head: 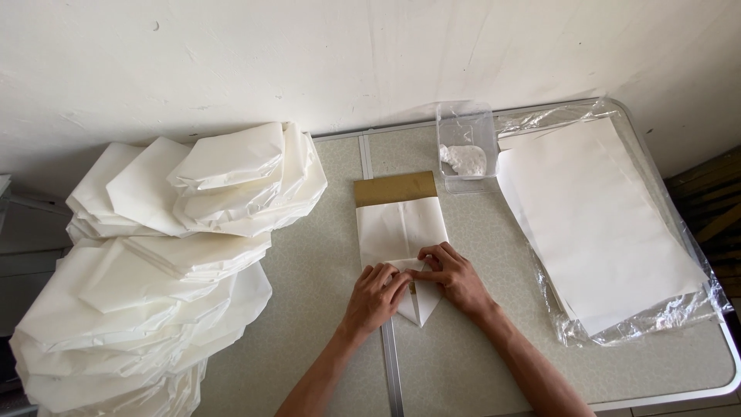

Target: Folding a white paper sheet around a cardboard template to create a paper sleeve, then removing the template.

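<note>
Your left hand [376, 295] lies palm down on the near end of a folded white paper sheet [401, 232], fingers curled and pressing the paper flat against the table [463, 363]; it grips nothing, only bears down. Your right hand [454, 276] sits just beside it, touching the same sheet, with its fingertips [426, 255] pinching or pressing a folded flap at the middle. I cannot tell whether the flap is truly nipped between thumb and finger or merely held down. The two hands meet over the paper's near end, which comes to a point between your wrists.

The sheet lies at the middle of the table, lengthwise away from you, wrapped over a brown cardboard piece [395, 188] whose far end sticks out bare.

Just beyond and to the right of the cardboard stands a clear plastic tub [464, 120], open on top, with a small lump of white stuff [465, 159] in it. Right of the tub, a stack of flat white sheets [594, 224] rests in an opened clear plastic wrapper [656, 313], reaching from the far edge toward the near right corner.

On the left, well apart from your hands, folded white paper pieces [177, 255] are heaped high in overlapping piles.
</note>
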